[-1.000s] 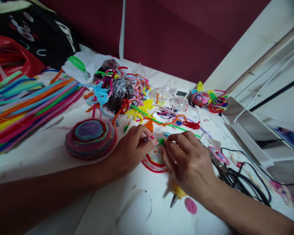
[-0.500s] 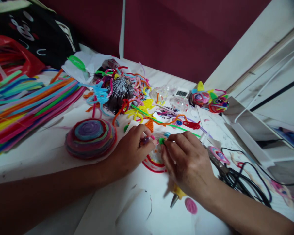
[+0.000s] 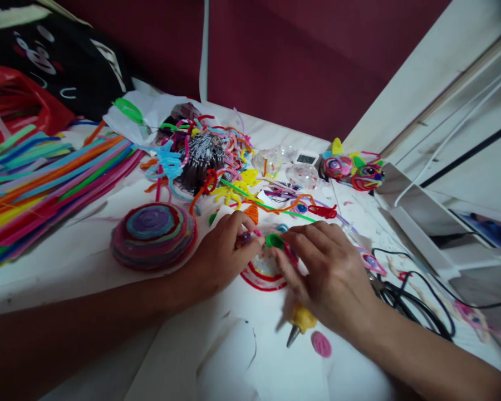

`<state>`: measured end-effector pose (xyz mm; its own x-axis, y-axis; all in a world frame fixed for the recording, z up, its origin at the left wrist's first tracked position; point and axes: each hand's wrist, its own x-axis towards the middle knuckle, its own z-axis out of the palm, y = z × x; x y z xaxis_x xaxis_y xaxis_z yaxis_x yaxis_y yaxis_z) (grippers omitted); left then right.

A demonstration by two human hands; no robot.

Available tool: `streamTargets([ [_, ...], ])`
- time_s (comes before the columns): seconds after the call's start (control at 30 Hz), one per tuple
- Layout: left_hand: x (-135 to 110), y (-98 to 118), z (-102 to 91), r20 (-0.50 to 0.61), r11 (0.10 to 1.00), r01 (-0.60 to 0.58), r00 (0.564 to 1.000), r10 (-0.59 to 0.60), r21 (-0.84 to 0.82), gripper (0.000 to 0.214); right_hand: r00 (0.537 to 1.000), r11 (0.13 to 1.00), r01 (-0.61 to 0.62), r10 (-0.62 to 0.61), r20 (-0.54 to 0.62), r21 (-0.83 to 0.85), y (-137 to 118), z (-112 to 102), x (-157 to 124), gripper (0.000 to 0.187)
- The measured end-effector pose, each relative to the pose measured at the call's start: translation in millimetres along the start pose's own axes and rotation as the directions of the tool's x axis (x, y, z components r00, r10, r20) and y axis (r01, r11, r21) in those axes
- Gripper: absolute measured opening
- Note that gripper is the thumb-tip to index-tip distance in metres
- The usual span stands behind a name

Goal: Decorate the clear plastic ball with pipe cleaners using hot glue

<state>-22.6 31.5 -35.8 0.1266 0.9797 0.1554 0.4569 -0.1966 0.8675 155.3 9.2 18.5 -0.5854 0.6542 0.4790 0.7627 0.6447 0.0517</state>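
Note:
Between my hands lies a clear plastic dome [image 3: 264,264], its lower edge wound with red and pink pipe cleaner [image 3: 264,285]. My left hand [image 3: 227,253] pinches the dome's far left side, where small purple and pink bits show at the fingertips. A small green coiled pipe cleaner cup [image 3: 274,240] stands on top of the dome. My right hand [image 3: 332,264] has its thumb and fingers closed at the cup's right side, hiding part of the dome. Below the right hand, a glue gun's yellow and metal nozzle [image 3: 303,320] points down-left beside a pink coiled disc [image 3: 321,344].
A large coiled multicolour disc [image 3: 154,236] lies left of my left hand. Pipe cleaner bundles [image 3: 54,189] spread across the left. Behind are tangled scraps [image 3: 237,147], clear domes [image 3: 301,177], a small digital timer [image 3: 307,159] and decorated balls [image 3: 367,176]. A black cable [image 3: 417,309] curls at right.
My right thumb and fingers have shifted, baring more of the green cup and its hollow. My left hand keeps its hold. The whole view has shifted slightly.

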Motion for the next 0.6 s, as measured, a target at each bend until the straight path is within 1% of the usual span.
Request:
streamTargets([
  [0.1, 0, 1, 0.0, 0.003, 1.000, 0.008, 1.000, -0.008, -0.005, 0.012, 0.998, 0.999, -0.031, 0.033, -0.057, 0.037, 8, -17, -2, 0.020],
  [0.13, 0, 0, -0.1, 0.004, 1.000, 0.005, 1.000, -0.005, -0.005, 0.012, 0.996, 0.997, -0.053, 0.057, -0.062, 0.059, 11, -24, -5, 0.018],
  [0.17, 1, 0, -0.1, 0.005, 1.000, 0.002, 1.000, -0.002, 0.000, 0.012, 0.996, 0.993, -0.080, 0.083, -0.041, 0.087, 14, -30, -8, 0.016],
  [0.2, 1, -1, -0.1, 0.005, 1.000, -0.003, 1.000, 0.003, 0.006, 0.013, 0.993, 0.986, -0.118, 0.119, -0.004, 0.116, 17, -37, -13, 0.015],
  [0.27, 2, -3, 0.1, 0.009, 1.000, -0.007, 1.000, 0.007, 0.018, 0.014, 0.974, 0.968, -0.201, 0.181, 0.137, 0.152, 23, -48, -26, 0.016],
  [0.33, 3, -5, 0.5, 0.014, 1.000, 0.000, 1.000, 0.000, 0.016, 0.015, 0.944, 0.959, -0.240, 0.194, 0.267, 0.152, 27, -54, -42, 0.017],
  [0.4, 3, -5, 1.0, 0.020, 1.000, 0.009, 1.000, -0.009, 0.003, 0.016, 0.919, 0.963, -0.235, 0.176, 0.352, 0.134, 29, -56, -58, 0.019],
  [0.47, 4, -5, 1.2, 0.023, 1.000, 0.013, 1.000, -0.012, -0.009, 0.018, 0.900, 0.965, -0.231, 0.164, 0.404, 0.125, 30, -52, -71, 0.022],
  [0.6, 4, -2, 0.5, 0.019, 1.000, 0.021, 1.000, -0.022, 0.013, 0.017, 0.880, 0.955, -0.265, 0.184, 0.438, 0.131, 30, -44, -86, 0.023],
])
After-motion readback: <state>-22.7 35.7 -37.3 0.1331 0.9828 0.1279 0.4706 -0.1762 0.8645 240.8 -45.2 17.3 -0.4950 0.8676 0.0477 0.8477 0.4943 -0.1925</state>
